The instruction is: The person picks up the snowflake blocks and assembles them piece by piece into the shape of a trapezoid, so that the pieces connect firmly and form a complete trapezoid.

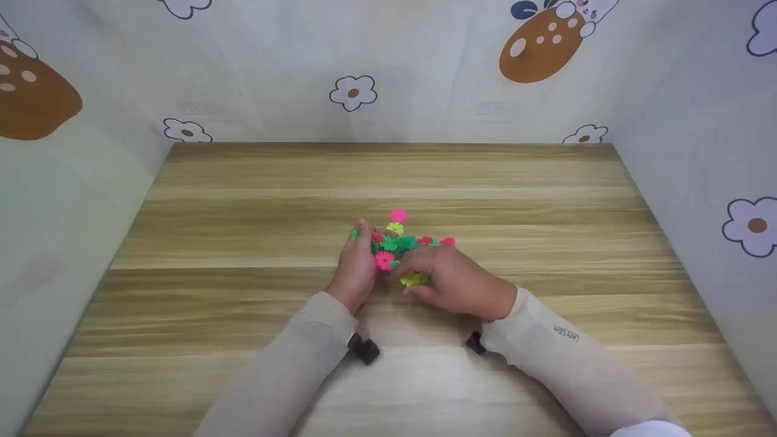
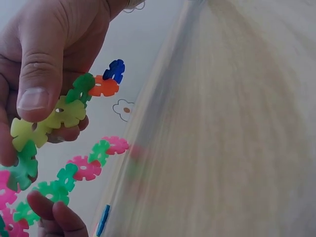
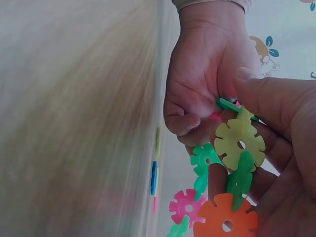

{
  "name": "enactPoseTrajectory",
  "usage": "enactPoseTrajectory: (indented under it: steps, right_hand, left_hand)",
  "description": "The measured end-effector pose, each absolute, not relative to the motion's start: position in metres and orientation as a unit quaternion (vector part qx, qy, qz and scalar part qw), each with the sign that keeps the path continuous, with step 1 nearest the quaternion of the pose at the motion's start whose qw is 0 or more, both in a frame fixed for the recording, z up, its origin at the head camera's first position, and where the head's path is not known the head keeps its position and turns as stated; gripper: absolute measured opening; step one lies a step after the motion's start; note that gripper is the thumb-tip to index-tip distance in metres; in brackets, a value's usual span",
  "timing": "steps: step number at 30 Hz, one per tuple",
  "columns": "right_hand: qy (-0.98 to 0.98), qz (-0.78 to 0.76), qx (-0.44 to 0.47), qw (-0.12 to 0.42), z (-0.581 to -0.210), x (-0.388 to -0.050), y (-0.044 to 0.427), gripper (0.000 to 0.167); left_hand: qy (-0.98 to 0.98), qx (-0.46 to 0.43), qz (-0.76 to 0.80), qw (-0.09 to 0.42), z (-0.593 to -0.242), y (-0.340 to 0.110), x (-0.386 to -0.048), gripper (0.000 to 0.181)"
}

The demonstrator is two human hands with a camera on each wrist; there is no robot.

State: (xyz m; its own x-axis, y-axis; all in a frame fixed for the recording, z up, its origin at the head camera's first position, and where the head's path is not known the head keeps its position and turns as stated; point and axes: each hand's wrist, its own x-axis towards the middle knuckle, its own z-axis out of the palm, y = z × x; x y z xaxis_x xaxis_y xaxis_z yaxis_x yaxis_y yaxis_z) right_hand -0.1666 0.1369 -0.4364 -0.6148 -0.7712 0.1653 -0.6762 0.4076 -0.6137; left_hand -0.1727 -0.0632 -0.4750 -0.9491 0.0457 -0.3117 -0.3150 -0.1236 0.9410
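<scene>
In the head view, my left hand holds a joined cluster of plastic snowflake discs, among them a pink disc and a green disc. My right hand is close beside it at the table's middle. Its thumb and fingers hold a yellow snowflake disc that belongs to a linked chain. Along that chain are a green disc, an orange disc and a blue disc. Another branch with a pink disc stretches beneath. Fingers hide part of the cluster.
Beyond the hands, a pink disc and a yellow-green disc appear over the wood-grain table. A blue disc shows edge-on at table level. Patterned white walls border the table's back and sides.
</scene>
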Motion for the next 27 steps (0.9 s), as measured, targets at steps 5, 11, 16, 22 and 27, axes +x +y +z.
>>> enactPoseTrajectory:
  steps: [5,11,16,22,27]
  right_hand:
    - [0.831,-0.332,-0.439,0.077,-0.434,-0.1665,0.1388,0.028]
    - [0.826,-0.333,-0.447,0.089,-0.4317,-0.1682,0.141,0.026]
    - [0.822,-0.332,-0.454,0.089,-0.4321,-0.1693,0.1414,0.026]
    - [0.813,-0.339,-0.465,0.084,-0.4337,-0.1697,0.141,0.028]
    - [0.822,-0.335,-0.452,0.086,-0.4352,-0.1689,0.1404,0.026]
  left_hand:
    - [0.667,-0.116,0.724,0.131,-0.473,-0.0638,-0.1708,0.072]
    - [0.691,-0.117,0.702,0.126,-0.4713,-0.0625,-0.1692,0.073]
    - [0.683,-0.12,0.711,0.118,-0.4724,-0.0612,-0.1679,0.072]
    - [0.676,-0.134,0.715,0.117,-0.4741,-0.0594,-0.1672,0.075]
    - [0.678,-0.147,0.708,0.131,-0.4728,-0.0583,-0.167,0.082]
